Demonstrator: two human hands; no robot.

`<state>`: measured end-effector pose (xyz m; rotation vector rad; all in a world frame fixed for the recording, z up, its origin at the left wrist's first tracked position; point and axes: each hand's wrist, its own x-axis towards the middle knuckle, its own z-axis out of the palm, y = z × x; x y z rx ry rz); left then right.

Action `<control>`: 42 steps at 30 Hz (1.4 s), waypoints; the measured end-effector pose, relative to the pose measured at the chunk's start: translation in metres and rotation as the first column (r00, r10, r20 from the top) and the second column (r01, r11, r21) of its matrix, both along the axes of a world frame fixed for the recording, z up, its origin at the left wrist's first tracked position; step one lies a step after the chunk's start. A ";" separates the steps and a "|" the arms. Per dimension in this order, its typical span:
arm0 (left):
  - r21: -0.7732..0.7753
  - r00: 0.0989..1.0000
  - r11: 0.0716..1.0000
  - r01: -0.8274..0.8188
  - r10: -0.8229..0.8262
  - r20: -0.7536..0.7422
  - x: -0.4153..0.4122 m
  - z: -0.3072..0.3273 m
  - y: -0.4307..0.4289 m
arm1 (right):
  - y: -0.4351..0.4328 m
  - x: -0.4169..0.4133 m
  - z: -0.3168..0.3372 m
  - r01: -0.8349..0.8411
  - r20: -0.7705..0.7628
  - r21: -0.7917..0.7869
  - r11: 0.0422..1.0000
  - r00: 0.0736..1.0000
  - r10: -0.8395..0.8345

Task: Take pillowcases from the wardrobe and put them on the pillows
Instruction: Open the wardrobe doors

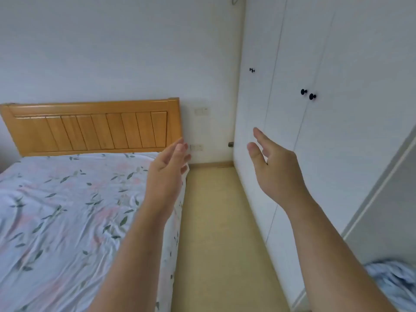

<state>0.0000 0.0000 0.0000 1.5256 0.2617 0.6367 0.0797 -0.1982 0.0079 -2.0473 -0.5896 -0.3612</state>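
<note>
1. White walls enclose a small bedroom, with a narrow strip of pale floor (220, 221) running between the bed (67, 210) on the left and the wardrobe (315, 131) on the right.
2. On the bed lies a floral sheet, somewhat wrinkled, and a wooden headboard (90, 127) stands behind it against the wall. No pillow shows on the visible part of the mattress.
3. All wardrobe doors in view are closed. Two black knobs (308, 94) sit side by side where two of the doors meet, and a third small handle is further back.
4. The left hand (167, 167) is raised over the edge of the bed, fingers loosely spread, and it holds nothing.
5. The right hand (272, 163) is raised near the wardrobe front, below the knobs and not touching them. Its fingers are apart and it is also empty.
6. No pillowcases can be seen; I judge they are inside the closed wardrobe.
7. At the lower right corner some pale blue cloth (394, 282) is partly in view. I cannot tell what it is.
8. The task seems to be at its very beginning: no door is opened and no pillowcase is taken out. What is left is to open the wardrobe, take the pillowcases, find the pillows and dress them.
</note>
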 end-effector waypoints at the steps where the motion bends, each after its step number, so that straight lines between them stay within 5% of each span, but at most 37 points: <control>1: -0.070 1.000 0.998 0.004 -0.004 0.001 0.009 -0.003 0.005 | 0.004 0.007 -0.004 -0.003 -0.021 -0.009 1.000 1.000 0.003; 8: -0.245 0.999 0.969 0.037 -0.045 -0.028 0.107 -0.028 0.034 | 0.034 0.097 -0.037 0.004 -0.119 0.054 0.999 0.993 0.003; 23: -0.198 0.997 0.979 0.036 -0.048 -0.054 0.450 0.004 0.137 | 0.151 0.447 -0.019 -0.025 -0.230 0.107 0.994 0.972 0.049; 31: -0.215 0.996 0.976 -0.021 0.001 -0.095 0.604 -0.021 0.245 | 0.254 0.598 -0.029 0.045 -0.227 0.093 0.995 0.974 -0.023; 42: -0.192 0.966 0.960 0.202 -0.228 -0.123 0.846 -0.008 0.353 | 0.359 0.780 -0.018 0.250 -0.160 -0.018 0.968 0.955 -0.249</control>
